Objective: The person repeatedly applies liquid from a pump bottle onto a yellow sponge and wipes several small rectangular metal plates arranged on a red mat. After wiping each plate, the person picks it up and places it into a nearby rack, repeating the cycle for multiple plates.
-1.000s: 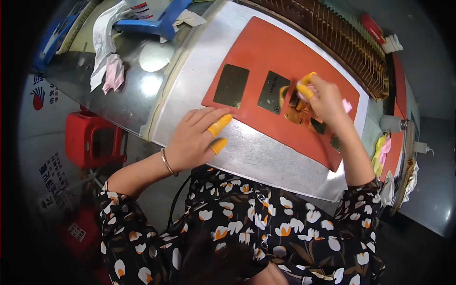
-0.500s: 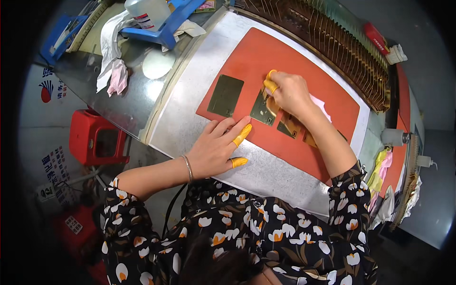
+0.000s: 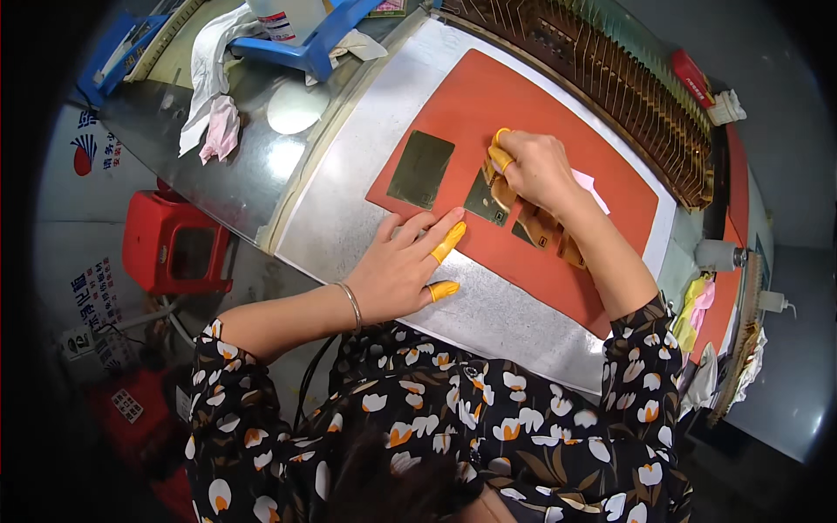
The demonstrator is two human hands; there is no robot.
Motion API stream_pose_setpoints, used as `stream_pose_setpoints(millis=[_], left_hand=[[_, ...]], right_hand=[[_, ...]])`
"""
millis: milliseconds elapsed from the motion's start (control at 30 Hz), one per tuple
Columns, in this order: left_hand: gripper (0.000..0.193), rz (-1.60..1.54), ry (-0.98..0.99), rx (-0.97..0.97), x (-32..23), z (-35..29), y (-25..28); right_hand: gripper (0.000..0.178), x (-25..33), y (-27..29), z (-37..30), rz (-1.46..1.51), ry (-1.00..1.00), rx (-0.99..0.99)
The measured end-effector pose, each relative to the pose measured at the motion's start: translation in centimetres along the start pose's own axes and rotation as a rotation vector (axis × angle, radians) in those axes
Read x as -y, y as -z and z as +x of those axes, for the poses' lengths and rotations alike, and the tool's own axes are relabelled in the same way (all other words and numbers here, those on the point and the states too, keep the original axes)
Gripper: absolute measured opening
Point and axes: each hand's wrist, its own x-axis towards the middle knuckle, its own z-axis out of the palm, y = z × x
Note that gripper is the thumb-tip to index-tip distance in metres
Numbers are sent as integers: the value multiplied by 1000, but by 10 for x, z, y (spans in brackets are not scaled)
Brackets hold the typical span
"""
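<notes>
Beneath the right fingers (image 3: 500, 158), the rectangular plate (image 3: 485, 203) looks like mirror-glossy metal on a smooth, matt orange-red mat (image 3: 527, 103). Yellow finger cots (image 3: 449, 241) on the left fingers (image 3: 440, 227) look like wrinkled rubber; the pink wipe (image 3: 590, 189) beyond the right ones looks matt.

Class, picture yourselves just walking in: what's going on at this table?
A person is bent over an orange mat with dark, shiny cards on it. The curled right hand is at the second card from the left; whatever it grips is hidden. The left hand is spread at the mat's near edge, index fingertip beside that card. The leftmost card lies uncovered, and pink cloth shows behind the right wrist.
</notes>
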Motion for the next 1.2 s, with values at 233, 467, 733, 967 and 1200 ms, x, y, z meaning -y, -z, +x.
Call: stream_pose_setpoints(millis=[233,467,733,967,1200], left_hand=[[57,-29,-33,-68,2,-1,1],[44,-133,-72,-207,5,-7,-5],[43,-23,-87,-206,4,-11,-7],[42,21,-76,-184,4,-11,-7],[41,17,-64,-188,3,-10,-6]], right_hand=[[14,7,7,-1,-1,-166,13],[8,21,-4,-17,29,46,-20],[8,31,-10,-30,15,161,-38],[3,26,-5,-19,88,21,33],[5,33,-10,-32,14,60,-9]])
